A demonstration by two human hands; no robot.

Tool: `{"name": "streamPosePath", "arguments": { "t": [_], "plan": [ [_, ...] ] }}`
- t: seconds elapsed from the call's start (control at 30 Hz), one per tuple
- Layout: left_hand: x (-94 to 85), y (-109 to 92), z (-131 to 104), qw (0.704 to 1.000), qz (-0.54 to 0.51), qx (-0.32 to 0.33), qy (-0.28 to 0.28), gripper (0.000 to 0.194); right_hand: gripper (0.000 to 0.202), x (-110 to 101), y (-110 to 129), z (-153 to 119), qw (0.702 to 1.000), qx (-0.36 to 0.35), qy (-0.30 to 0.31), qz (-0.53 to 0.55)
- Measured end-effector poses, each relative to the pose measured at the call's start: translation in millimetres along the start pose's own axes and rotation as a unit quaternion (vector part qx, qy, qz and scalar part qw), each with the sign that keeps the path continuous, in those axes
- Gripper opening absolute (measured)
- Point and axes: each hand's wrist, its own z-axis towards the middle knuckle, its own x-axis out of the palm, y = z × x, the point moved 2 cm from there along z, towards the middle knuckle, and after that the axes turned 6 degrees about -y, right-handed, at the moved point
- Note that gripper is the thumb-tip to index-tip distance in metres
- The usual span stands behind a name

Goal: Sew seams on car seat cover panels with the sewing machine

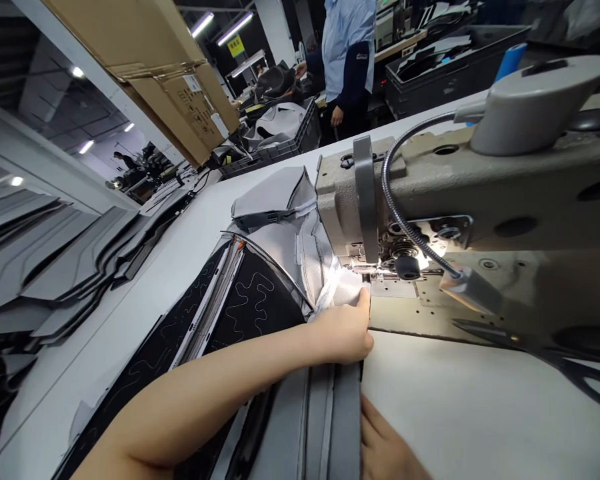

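Note:
A large sewn fabric cover (260,283), grey with black panels and wavy light stitching, lies bunched along the left side of the sewing machine (430,173). My left hand (345,333) reaches across the cover and grips its right edge just in front of the needle area, index finger stretched toward the light-grey mesh part (347,287). Lower down, my right hand (387,447) is at the same edge; its fingers pass behind the grey panel (345,413) and are hidden. The needle itself is hard to make out in the lamp's glare.
Black scissors (525,340) lie on the right, by the machine bed. A small lamp (473,287) hangs on a flexible metal tube. Stacked grey panels (75,253) lie at left. Behind are a cardboard box (180,100), dark crates (450,83) and a standing person (347,60).

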Motion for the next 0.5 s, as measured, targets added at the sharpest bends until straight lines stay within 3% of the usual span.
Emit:
{"name": "streamPosePath", "arguments": {
  "t": [0.17, 0.4, 0.5],
  "plan": [
    [4.3, -5.0, -6.6, 0.999, 0.027, -0.002, 0.029, 0.086, 0.039, -16.5, -12.1, 7.7, 1.0, -0.012, 0.011, -0.01],
    [-2.3, -6.9, 10.7, 0.995, 0.084, 0.015, -0.047, 0.074, 0.029, -37.7, -28.6, 23.5, 0.995, -0.036, 0.084, -0.027],
    [-2.0, -6.6, 0.5, 0.991, 0.083, 0.042, -0.094, 0.064, 0.025, -47.4, -34.6, 31.3, 0.991, -0.037, 0.127, -0.033]
  ]
}}
